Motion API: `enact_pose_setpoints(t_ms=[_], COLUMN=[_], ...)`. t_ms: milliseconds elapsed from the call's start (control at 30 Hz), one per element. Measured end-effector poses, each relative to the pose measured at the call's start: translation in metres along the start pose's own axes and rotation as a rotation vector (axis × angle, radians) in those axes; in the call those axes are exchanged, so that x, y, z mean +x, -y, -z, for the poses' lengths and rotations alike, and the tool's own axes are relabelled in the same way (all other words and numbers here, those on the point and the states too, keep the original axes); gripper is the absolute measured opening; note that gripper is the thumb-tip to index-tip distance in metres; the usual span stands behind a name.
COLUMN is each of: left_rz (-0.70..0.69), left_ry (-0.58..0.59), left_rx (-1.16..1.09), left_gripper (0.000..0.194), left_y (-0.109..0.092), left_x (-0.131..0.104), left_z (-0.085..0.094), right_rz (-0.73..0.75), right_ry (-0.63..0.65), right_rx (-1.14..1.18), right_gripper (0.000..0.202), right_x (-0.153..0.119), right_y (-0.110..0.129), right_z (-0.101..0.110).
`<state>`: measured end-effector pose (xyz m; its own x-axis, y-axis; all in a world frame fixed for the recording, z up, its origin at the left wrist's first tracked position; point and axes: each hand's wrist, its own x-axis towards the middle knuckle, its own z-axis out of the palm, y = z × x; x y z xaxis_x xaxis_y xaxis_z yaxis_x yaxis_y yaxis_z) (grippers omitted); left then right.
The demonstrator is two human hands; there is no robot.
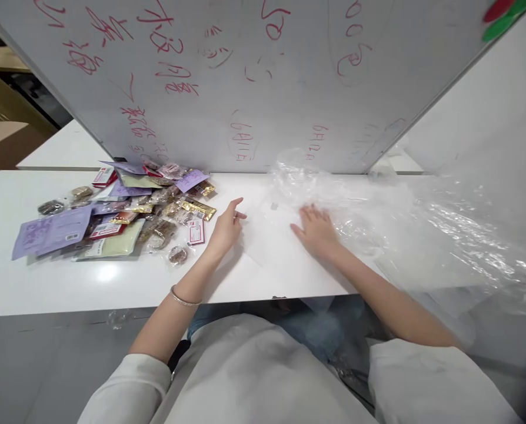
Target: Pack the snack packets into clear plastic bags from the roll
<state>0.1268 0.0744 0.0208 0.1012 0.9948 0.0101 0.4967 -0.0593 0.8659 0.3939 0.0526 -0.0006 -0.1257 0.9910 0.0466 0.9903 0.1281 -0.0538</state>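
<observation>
My left hand [226, 228] is at the right side of a heap of small packets, its side towards the white table. Its fingers are loosely bent and apart, with nothing plainly held. A thin clear plastic bag [269, 235] lies flat between my hands. On its right part rests my right hand [318, 232], palm down with fingers spread, slightly blurred. The heap holds purple pouches [53, 231], a pale green pouch [115, 241], gold-wrapped sticks [199, 208], and small clear-wrapped brown pieces [177, 255]. A white packet with a red border [196, 232] lies nearest my left hand.
A large pile of crumpled clear plastic bags [457, 235] covers the right of the table [157, 288]. A whiteboard with red handwriting [245, 88] stands upright along the back edge. Cardboard boxes [0, 144] stand at the far left.
</observation>
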Motion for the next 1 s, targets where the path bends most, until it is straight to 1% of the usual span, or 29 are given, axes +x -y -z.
enact_pose_setpoints(t_ms=[67, 133, 167, 200, 267, 333, 367, 400, 433, 467, 500, 533, 600, 633, 667, 700, 733, 800, 833, 867, 900, 933, 967, 1000], left_rz=[-0.011, 0.005, 0.03, 0.062, 0.138, 0.189, 0.199, 0.199, 0.18, 0.137, 0.071, -0.014, -0.206, -0.288, -0.349, -0.391, -0.417, -0.43, -0.422, -0.408, -0.391, -0.371, -0.355, -0.345], left_ry=[0.01, 0.017, 0.022, 0.032, 0.055, 0.066, 0.06, 0.046, 0.023, -0.008, -0.055, -0.121, -0.291, -0.379, -0.45, -0.498, -0.523, -0.543, -0.558, -0.58, -0.608, -0.634, -0.655, -0.665], left_rx=[0.026, -0.013, -0.059, -0.119, -0.269, -0.423, -0.497, -0.566, -0.631, -0.689, -0.742, -0.789, -0.85, -0.863, -0.868, -0.874, -0.882, -0.902, -0.91, -0.912, -0.908, -0.899, -0.893, -0.892], left_gripper=[0.065, 0.065, 0.062, 0.057, 0.043, 0.031, 0.028, 0.025, 0.023, 0.02, 0.017, 0.013, 0.011, 0.013, 0.014, 0.016, 0.017, 0.019, 0.018, 0.017, 0.015, 0.014, 0.013, 0.013], left_y=[0.0, 0.003, 0.005, 0.007, 0.01, 0.009, 0.007, 0.004, 0.0, -0.006, -0.012, -0.018, -0.03, -0.034, -0.037, -0.039, -0.039, -0.036, -0.033, -0.029, -0.025, -0.021, -0.017, -0.014], left_x=[-0.005, -0.011, -0.014, -0.017, -0.025, -0.031, -0.033, -0.034, -0.035, -0.034, -0.033, -0.031, -0.028, -0.027, -0.027, -0.027, -0.028, -0.031, -0.032, -0.033, -0.034, -0.035, -0.036, -0.038], left_z=[0.004, 0.009, 0.012, 0.016, 0.026, 0.037, 0.043, 0.048, 0.054, 0.059, 0.064, 0.068, 0.075, 0.078, 0.08, 0.081, 0.081, 0.079, 0.078, 0.076, 0.074, 0.074, 0.074, 0.074], right_rz=[-0.168, -0.322, -0.407, -0.505, -0.63, -0.731, -0.769, -0.783, -0.767, -0.724, -0.662, -0.596, -0.517, -0.508, -0.508, -0.486, -0.416, -0.201, -0.103, -0.035, 0.007, 0.027, 0.037, 0.05], right_ry=[-0.082, -0.11, -0.087, -0.032, 0.027, 0.089, 0.115, 0.124, 0.106, 0.06, -0.018, -0.124, -0.366, -0.445, -0.46, -0.368, -0.153, 0.463, 0.744, 0.963, 1.099, 1.147, 1.12, 1.031], right_rx=[-0.068, -0.078, -0.061, -0.038, -0.018, -0.022, -0.028, -0.038, -0.054, -0.076, -0.108, -0.149, -0.224, -0.214, -0.146, 0.005, 0.231, 0.685, 0.843, 0.944, 1.006, 1.047, 1.07, 1.065], right_gripper=[0.07, 0.071, 0.069, 0.064, 0.057, 0.053, 0.051, 0.05, 0.05, 0.049, 0.049, 0.049, 0.047, 0.046, 0.044, 0.045, 0.053, 0.074, 0.082, 0.087, 0.09, 0.092, 0.093, 0.091], right_x=[0.006, 0.013, 0.016, 0.018, 0.021, 0.018, 0.015, 0.012, 0.007, 0.003, -0.002, -0.008, -0.02, -0.027, -0.034, -0.042, -0.049, -0.062, -0.065, -0.067, -0.067, -0.064, -0.06, -0.055], right_y=[-0.027, -0.061, -0.078, -0.096, -0.127, -0.148, -0.154, -0.156, -0.155, -0.151, -0.144, -0.135, -0.111, -0.097, -0.083, -0.069, -0.056, -0.035, -0.027, -0.02, -0.016, -0.013, -0.011, -0.011], right_z=[0.006, 0.021, 0.031, 0.041, 0.061, 0.077, 0.083, 0.089, 0.093, 0.098, 0.102, 0.106, 0.114, 0.119, 0.123, 0.126, 0.128, 0.125, 0.12, 0.113, 0.104, 0.094, 0.083, 0.073])
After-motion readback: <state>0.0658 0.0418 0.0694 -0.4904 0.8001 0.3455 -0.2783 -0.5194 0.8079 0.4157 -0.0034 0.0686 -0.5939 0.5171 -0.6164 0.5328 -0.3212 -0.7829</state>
